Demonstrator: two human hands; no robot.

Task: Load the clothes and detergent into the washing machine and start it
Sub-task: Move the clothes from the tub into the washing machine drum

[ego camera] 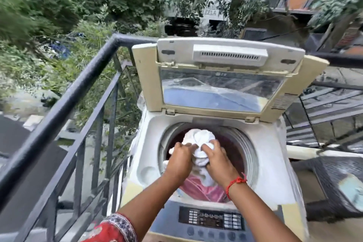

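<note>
White cloth (198,143), bunched into a wad, sits over the mouth of the washing machine (271,155), and both hands are on it: the left hand (179,160) has its fingers curled into the near-left side of the bundle, and the right hand (217,160) clutches the other side, fingers closed into the folds, a red thread bracelet (234,182) round that wrist. Below the hands, nearer the person, a pink garment (198,187) lies in the drum against its front edge. Beyond the hands the lid (222,76) stands propped open, cream plastic round a clear window; faint letters that look like "LG" show in reverse near the top of the glass, though blurred. Nearer than the wrists is the dark control panel (211,219) with rows of small labels too fine to read. Left of the left hand runs a black metal railing (78,88). Far beyond, a building wall (213,14) carries lettering of which only "EELA" reads.
</note>
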